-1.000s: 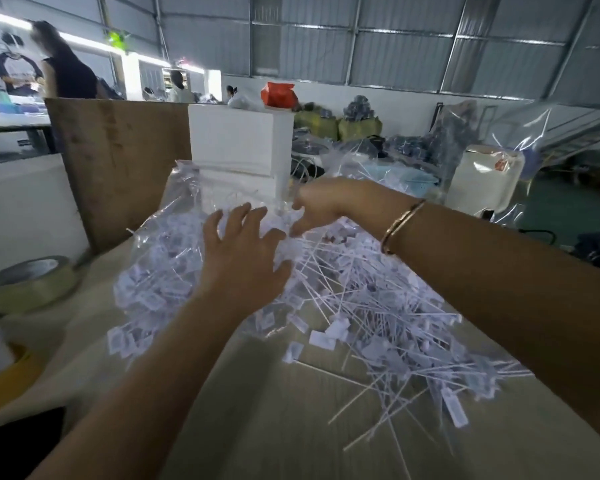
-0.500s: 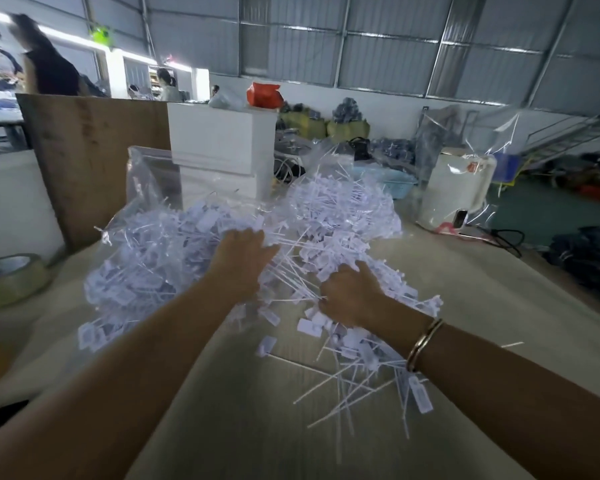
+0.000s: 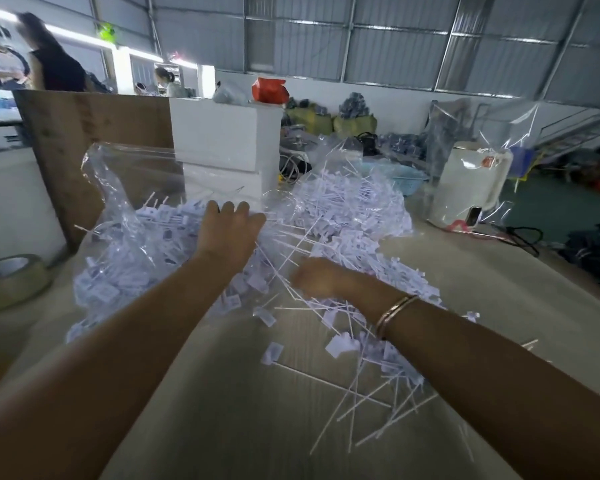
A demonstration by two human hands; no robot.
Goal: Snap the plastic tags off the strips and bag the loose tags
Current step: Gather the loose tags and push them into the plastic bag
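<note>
- The white plastic tags (image 3: 354, 216) lie in one big tangled heap across the middle of the table (image 3: 222, 410), each a small flat label on a thin stalk; loose ones trail toward the near edge on the right.
- A clear plastic bag (image 3: 125, 188) sits at the left of the heap with its mouth standing open toward the pile; part of the heap already lies inside it, seen through the film.
- The left hand (image 3: 231, 232) rests on top of the tags at the bag's mouth, back up, fingers bent down over them; whether it grips any or only presses them I cannot tell.
- The right hand (image 3: 317, 280) is down in the heap just right of the left one, blurred, its fingers seemingly curled into the stalks; what it holds cannot be made out. A thin bangle (image 3: 394, 315) circles that wrist.
- The two hands are near each other but not touching.
- Judged from this, the bagging step is in hand: loose tags being gathered and pushed leftward into the bag. Most of the heap is still outside it.
- The next move would call for a sweep from the right with the bag's mouth kept open, and care that the stalks do not snag the film or scatter.
- Outward: a roll of tape (image 3: 13, 280) at the left edge, a white block (image 3: 222, 133) behind the bag, a wooden board (image 3: 84, 133) beside it.
- The tags bear small dark marks, too small to read; no brand shows.
</note>
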